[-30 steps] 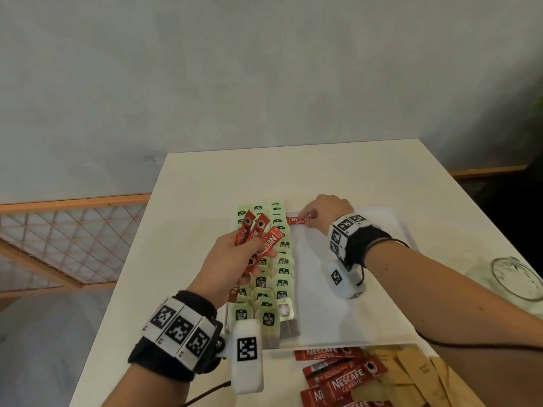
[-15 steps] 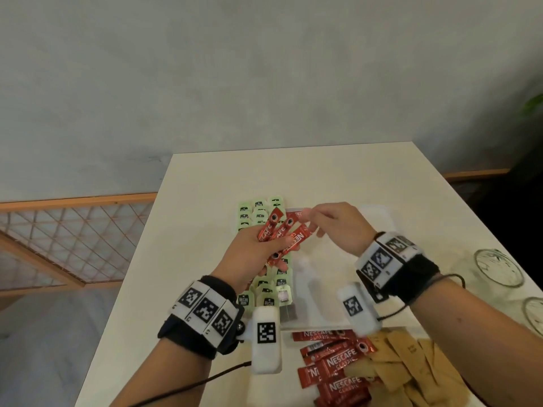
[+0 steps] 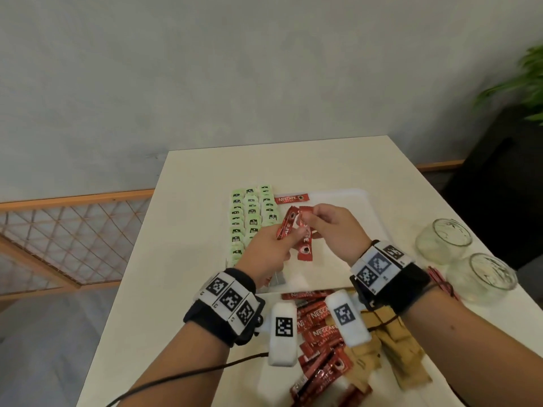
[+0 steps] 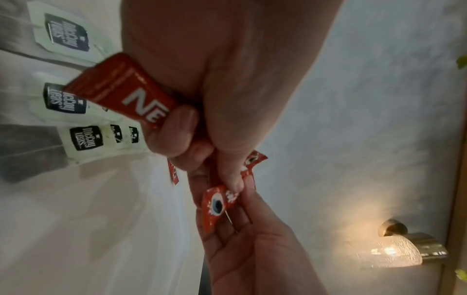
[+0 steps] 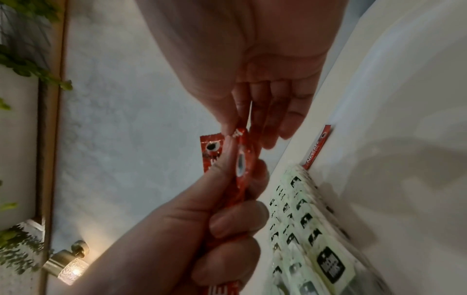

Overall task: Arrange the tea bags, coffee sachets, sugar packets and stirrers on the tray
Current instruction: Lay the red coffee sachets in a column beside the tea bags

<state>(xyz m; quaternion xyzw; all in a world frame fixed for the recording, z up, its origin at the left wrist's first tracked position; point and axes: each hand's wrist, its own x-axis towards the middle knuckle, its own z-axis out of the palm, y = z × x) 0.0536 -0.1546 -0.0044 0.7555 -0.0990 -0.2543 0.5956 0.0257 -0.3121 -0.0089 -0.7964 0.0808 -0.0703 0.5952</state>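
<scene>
Both hands (image 3: pixel 296 239) grip coffee sachets (image 3: pixel 289 227).

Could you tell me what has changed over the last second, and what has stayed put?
The right hand let go of the red Nescafe coffee sachet it laid at the white tray's far edge, drew back, and now pinches one from the bunch of red sachets gripped by the left hand. The green tea bag rows stayed.

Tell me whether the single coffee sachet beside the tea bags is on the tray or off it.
On the tray: the coffee sachet lies flat at the white tray's far edge, right of the tea bags.
</scene>
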